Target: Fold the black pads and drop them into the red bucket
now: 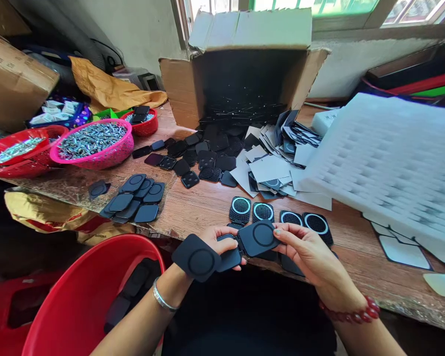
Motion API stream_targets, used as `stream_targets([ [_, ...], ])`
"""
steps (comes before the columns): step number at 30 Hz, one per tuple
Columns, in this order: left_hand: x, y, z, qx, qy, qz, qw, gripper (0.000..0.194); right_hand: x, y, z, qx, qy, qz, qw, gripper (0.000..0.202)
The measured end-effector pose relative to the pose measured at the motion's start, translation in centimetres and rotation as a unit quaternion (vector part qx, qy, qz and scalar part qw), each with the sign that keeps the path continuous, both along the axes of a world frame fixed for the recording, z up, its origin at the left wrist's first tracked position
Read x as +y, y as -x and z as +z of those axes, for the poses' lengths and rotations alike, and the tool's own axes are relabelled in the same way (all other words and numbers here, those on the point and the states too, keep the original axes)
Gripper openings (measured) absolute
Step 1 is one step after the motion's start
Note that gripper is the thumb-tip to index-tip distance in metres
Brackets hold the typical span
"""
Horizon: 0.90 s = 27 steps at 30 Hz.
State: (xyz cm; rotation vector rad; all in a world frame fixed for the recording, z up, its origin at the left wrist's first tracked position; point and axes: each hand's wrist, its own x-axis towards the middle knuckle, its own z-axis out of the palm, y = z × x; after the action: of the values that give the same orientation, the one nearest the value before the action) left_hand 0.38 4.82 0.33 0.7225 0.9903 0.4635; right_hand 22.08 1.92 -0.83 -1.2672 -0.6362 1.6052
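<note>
My left hand (225, 243) is closed on a black hinged two-panel charger case (228, 258), its thumb across the left panel. The case is unfolded, and its right panel carries a circular ring mark. My right hand (304, 249) pinches the right edge of that panel between thumb and fingers. A loose black square pad (198, 258) with a ring mark lies over the back of my left hand and wrist; how it stays there is hidden. Just beyond my hands, several black cases with white rings (240, 209) stand in a row, partly hidden by my hands.
Several finished-looking black cases (147, 213) are stacked at left. Loose black panels (190, 157) and white-backed sheets (270, 168) cover the table's middle before a cardboard box (178, 94). A pink basket (96, 159) holds metal parts. White foam (385, 163) stands right; a red tub (77, 287) lower left.
</note>
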Motion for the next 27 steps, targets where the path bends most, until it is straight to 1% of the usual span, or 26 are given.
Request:
stream_targets([
  [4, 0.0, 0.1, -0.2, -0.002, 0.006, 0.006, 1.000, 0.041, 0.0, 0.1, 0.1, -0.004, -0.003, 0.002, 1.000, 0.030],
  [9, -0.1, 0.0, -0.3, -0.003, 0.007, 0.013, 1.000, 0.041, -0.1, 0.2, 0.2, -0.025, -0.005, -0.005, 1.000, 0.035],
  [12, -0.1, 0.1, -0.3, -0.005, 0.012, 0.007, 1.000, 0.045, -0.1, 0.0, 0.1, -0.026, -0.002, -0.003, 1.000, 0.036],
  [16, 0.0, 0.5, -0.6, -0.048, 0.009, -0.029, 0.998, 0.052, 0.0, -0.5, 0.0, 0.007, 0.003, 0.017, 1.000, 0.032],
  [19, 0.0, 0.9, -1.1, -0.084, -0.004, -0.075, 0.994, 0.047, 0.0, -0.7, 0.0, 0.015, 0.010, 0.015, 1.000, 0.031],
  [21, 0.0, 1.0, -1.3, -0.086, -0.004, -0.087, 0.992, 0.044, 0.0, -0.6, 0.2, 0.013, 0.018, 0.017, 1.000, 0.033],
  [23, 0.0, 0.8, -1.3, -0.075, -0.001, -0.082, 0.994, 0.043, 0.0, -0.6, 0.3, 0.011, 0.025, 0.022, 0.999, 0.033],
  [27, -0.2, 0.3, -1.1, -0.043, -0.005, -0.047, 0.998, 0.039, 0.0, -0.3, 0.5, 0.000, 0.027, 0.026, 0.999, 0.032],
])
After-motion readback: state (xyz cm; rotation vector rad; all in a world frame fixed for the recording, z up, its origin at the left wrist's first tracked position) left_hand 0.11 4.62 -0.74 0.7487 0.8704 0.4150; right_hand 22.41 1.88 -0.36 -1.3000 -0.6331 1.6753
